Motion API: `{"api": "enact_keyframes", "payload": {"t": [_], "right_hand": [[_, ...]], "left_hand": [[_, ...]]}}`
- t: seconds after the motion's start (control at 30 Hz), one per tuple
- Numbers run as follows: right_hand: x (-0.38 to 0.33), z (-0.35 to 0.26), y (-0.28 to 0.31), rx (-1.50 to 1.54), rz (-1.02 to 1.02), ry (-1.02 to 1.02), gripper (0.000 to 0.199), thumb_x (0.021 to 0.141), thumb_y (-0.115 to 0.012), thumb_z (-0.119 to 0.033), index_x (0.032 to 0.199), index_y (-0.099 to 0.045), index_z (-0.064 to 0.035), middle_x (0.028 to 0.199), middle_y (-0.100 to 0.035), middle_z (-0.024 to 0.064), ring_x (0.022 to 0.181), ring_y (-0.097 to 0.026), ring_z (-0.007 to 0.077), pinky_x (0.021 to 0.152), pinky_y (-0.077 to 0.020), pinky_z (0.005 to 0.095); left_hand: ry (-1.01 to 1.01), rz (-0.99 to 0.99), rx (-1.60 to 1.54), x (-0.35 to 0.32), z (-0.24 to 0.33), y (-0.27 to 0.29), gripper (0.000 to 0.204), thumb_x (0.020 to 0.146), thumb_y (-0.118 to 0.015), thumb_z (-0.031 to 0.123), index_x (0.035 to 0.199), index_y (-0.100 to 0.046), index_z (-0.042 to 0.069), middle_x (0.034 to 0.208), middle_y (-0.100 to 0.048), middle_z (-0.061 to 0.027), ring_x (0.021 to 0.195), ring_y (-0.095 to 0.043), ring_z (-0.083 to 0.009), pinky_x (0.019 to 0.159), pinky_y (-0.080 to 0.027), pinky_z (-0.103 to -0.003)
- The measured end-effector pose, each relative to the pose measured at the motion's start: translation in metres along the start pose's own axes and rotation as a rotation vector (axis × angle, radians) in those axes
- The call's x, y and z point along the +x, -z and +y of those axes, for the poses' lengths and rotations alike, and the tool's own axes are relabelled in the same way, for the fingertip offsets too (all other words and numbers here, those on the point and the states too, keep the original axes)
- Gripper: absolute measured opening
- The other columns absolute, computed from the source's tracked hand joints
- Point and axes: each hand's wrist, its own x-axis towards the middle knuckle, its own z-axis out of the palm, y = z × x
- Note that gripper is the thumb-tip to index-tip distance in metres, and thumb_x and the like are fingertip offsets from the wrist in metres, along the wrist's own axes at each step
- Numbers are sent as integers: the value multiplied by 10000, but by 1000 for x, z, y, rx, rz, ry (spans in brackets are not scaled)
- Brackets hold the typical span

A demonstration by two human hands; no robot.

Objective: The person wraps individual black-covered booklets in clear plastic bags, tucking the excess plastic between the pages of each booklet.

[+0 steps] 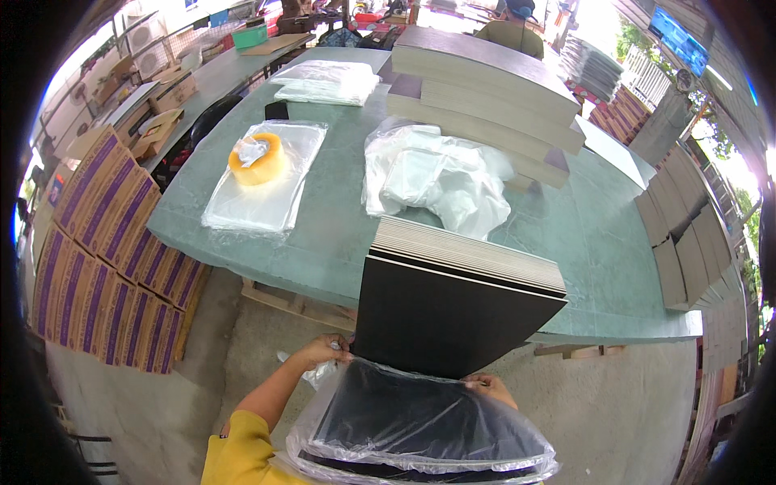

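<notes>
Close to my body lies a clear plastic bag (420,404) with a black flat board or sheet inside it. My left hand (323,352) pinches the bag's upper left corner. A wisp of crumpled plastic (322,374) hangs just below that hand. At the upper right corner, my right hand (490,389) has its fingers closed on the bag's edge. Directly beyond the bag, a thick stack of large boards (453,311), black on the near face with pale edges, leans at the table's front edge. The bag's mouth meets the lower part of that stack.
The green table (323,242) carries a yellow tape roll (259,158) on flat clear bags (275,198), crumpled plastic (440,174), and tall board stacks (485,93). Cartons (113,259) rise at left, more boards (683,230) at right. A person (513,36) is at the back.
</notes>
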Motion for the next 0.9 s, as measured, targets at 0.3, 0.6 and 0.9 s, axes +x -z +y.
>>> {"api": "enact_keyframes", "payload": {"t": [0.3, 0.6, 0.9], "right_hand": [[19, 25, 0, 386, 147, -9, 160, 860, -467, -148, 863, -555, -15, 736, -545, 2, 658, -494, 98, 622, -399, 232], [55, 71, -33, -358, 719, 139, 137, 821, -471, -82, 863, -536, 31, 658, -554, 76, 599, -539, 169, 567, -440, 317], [-84, -121, 28, 642, -535, 782, 449, 850, -449, -386, 874, -596, 38, 859, -603, 210, 849, -591, 324, 709, -457, 384]], "left_hand": [[-1, 14, 48, -14, 23, -12, 457, 608, -748, 162, 966, -523, -12, 890, -539, -95, 794, -517, -180, 668, -433, -287], [-69, 174, 49, 19, -16, -17, 323, 638, -710, 93, 881, -525, -11, 700, -562, -66, 645, -538, -157, 576, -431, -265], [-637, -654, 371, -131, 194, -46, 158, 763, -605, 116, 895, -601, 31, 819, -594, -89, 746, -561, -191, 663, -437, -279]]}}
